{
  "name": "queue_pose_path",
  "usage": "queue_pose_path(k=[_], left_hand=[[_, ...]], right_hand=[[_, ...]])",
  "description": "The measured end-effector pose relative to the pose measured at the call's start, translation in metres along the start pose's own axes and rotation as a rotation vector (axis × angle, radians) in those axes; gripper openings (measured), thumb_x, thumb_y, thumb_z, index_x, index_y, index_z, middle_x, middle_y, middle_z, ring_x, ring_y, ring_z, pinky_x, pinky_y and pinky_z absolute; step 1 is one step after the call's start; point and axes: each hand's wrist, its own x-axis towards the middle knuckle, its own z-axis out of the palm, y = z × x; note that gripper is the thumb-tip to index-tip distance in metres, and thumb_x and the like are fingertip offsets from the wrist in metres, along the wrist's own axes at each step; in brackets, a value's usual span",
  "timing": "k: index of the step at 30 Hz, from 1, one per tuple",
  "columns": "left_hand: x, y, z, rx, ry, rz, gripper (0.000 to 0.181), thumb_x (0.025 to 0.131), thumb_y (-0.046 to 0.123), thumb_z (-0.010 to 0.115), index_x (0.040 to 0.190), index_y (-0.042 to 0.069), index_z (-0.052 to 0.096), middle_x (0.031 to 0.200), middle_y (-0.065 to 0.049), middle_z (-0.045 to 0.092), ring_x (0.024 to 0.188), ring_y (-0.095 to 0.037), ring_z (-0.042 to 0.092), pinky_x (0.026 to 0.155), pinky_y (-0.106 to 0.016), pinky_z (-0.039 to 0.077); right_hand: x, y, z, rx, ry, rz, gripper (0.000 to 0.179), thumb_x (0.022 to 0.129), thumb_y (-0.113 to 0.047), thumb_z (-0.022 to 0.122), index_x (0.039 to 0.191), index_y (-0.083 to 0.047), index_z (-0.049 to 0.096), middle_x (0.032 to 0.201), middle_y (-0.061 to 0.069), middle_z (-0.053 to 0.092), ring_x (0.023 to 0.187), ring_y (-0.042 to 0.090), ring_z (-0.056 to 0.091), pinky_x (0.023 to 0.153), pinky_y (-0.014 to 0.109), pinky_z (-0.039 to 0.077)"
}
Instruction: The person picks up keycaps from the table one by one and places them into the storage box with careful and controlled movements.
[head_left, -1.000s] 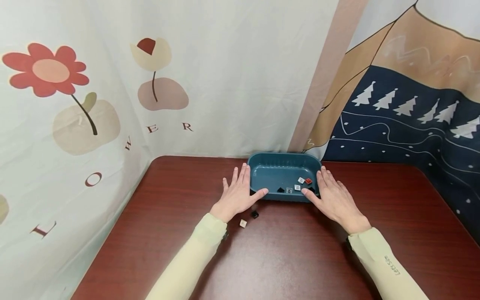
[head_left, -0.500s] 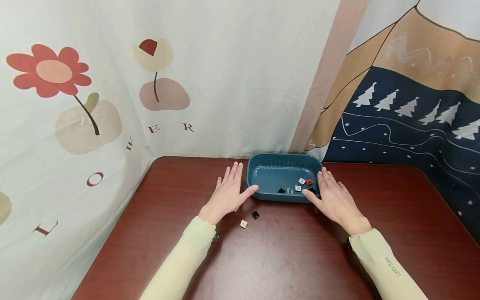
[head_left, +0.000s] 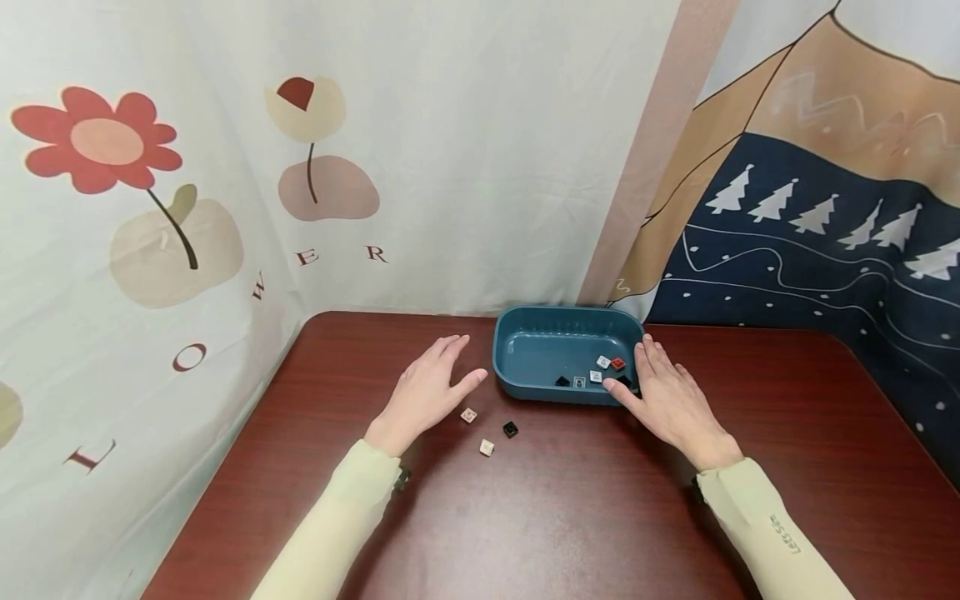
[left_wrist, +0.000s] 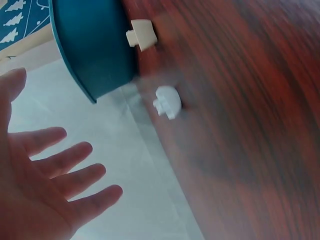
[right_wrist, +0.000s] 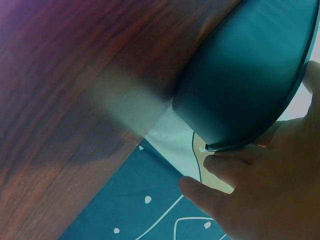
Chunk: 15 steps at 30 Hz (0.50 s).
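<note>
A teal plastic tray stands at the table's far edge. My right hand rests at its right end, straight fingers along the rim and thumb over the near corner. Left of the tray, my left hand is held apart from it, its fingers relaxed and holding nothing. Near that hand lie small keycap-like pieces: a pinkish one, a black one and a cream one. In the left wrist view, a white piece and a beige piece show stubby stems.
Several more pieces sit toward the right of the tray's floor, among them a red one and a white one. The reddish-brown table extends toward me. Behind it hangs a printed curtain, close to the tray's back.
My left hand has left the tray's left side and moved left and slightly toward me, its fingers relaxing. The pinkish piece beneath it has come into view. My right hand has stayed put.
</note>
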Motion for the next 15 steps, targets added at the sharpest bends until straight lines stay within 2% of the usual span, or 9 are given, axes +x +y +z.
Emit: queue_pose_path(k=[3, 6, 12, 15], left_hand=[[-0.003, -0.005, -0.005, -0.015, -0.007, 0.016, 0.07, 0.101, 0.051, 0.062, 0.156, 0.011, 0.047, 0.157, -0.013, 0.046, 0.141, -0.033, 0.048, 0.111, -0.055, 0.042], [-0.005, -0.011, -0.008, -0.015, -0.046, 0.051, 0.067, 0.101, 0.045, 0.065, 0.155, 0.011, 0.049, 0.159, -0.013, 0.044, 0.143, -0.032, 0.046, 0.113, -0.053, 0.04], [-0.01, -0.022, -0.011, 0.023, -0.135, 0.139, 0.063, 0.098, 0.033, 0.072, 0.152, 0.008, 0.052, 0.16, -0.016, 0.042, 0.149, -0.041, 0.037, 0.116, -0.055, 0.036], [-0.013, -0.026, -0.01, 0.05, -0.16, 0.167, 0.062, 0.096, 0.03, 0.074, 0.15, 0.007, 0.054, 0.16, -0.017, 0.042, 0.148, -0.044, 0.037, 0.117, -0.053, 0.036]], right_hand=[[0.0, 0.0, 0.0, -0.001, 0.006, -0.003, 0.105, 0.1, -0.074, 0.038, 0.157, 0.014, 0.025, 0.166, 0.032, 0.016, 0.153, 0.05, 0.019, 0.118, 0.068, 0.021], [-0.001, 0.0, 0.001, 0.0, 0.008, -0.004, 0.105, 0.1, -0.074, 0.038, 0.157, 0.014, 0.025, 0.166, 0.032, 0.017, 0.152, 0.05, 0.02, 0.117, 0.068, 0.021], [-0.001, 0.0, 0.0, 0.002, 0.001, -0.003, 0.106, 0.1, -0.074, 0.038, 0.157, 0.014, 0.025, 0.166, 0.032, 0.016, 0.152, 0.05, 0.019, 0.117, 0.068, 0.021], [-0.001, -0.001, 0.0, 0.0, 0.005, -0.006, 0.105, 0.1, -0.074, 0.038, 0.157, 0.014, 0.025, 0.166, 0.032, 0.016, 0.152, 0.05, 0.02, 0.117, 0.068, 0.022]])
